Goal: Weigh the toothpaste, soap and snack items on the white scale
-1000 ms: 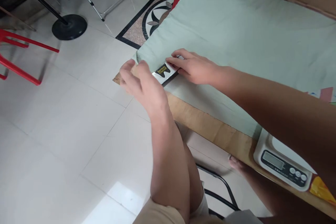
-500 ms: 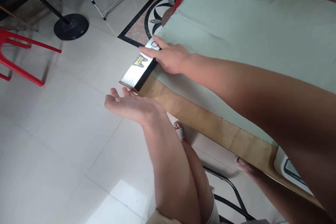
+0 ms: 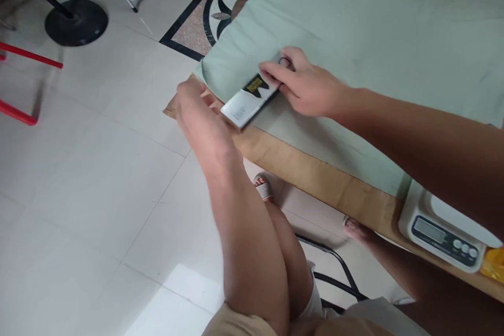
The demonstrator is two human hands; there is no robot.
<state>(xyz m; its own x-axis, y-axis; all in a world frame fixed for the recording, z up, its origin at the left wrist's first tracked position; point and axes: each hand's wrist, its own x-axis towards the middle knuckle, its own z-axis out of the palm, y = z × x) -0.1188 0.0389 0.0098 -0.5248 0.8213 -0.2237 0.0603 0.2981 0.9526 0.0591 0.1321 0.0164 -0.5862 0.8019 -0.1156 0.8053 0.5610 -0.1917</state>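
Observation:
A slim white box (image 3: pixel 248 102) with a black tooth-shaped label and yellow lettering is tilted over the near left part of the green cloth. My right hand (image 3: pixel 301 81) grips its far end, thumb and fingers on either side. My left hand (image 3: pixel 197 102) is at the table's left corner, back of the hand toward me. Its loosely bent fingers are apart, pointing at the box's near end; whether they touch it is unclear. Both the hand and the box are slightly blurred.
Pale green cloth (image 3: pixel 374 47) covers the table, with a brown border (image 3: pixel 315 173) along its near edge. At the near right stands a white digital scale (image 3: pixel 441 233), beside a yellow packet (image 3: pixel 494 262). A black round stand base (image 3: pixel 76 23) and red stool legs (image 3: pixel 19 113) are on the floor.
My right hand has moved the box rightward from the table's left corner onto the cloth. My left hand has risen to that corner and turned from palm up. The view has shifted, showing more of the scale.

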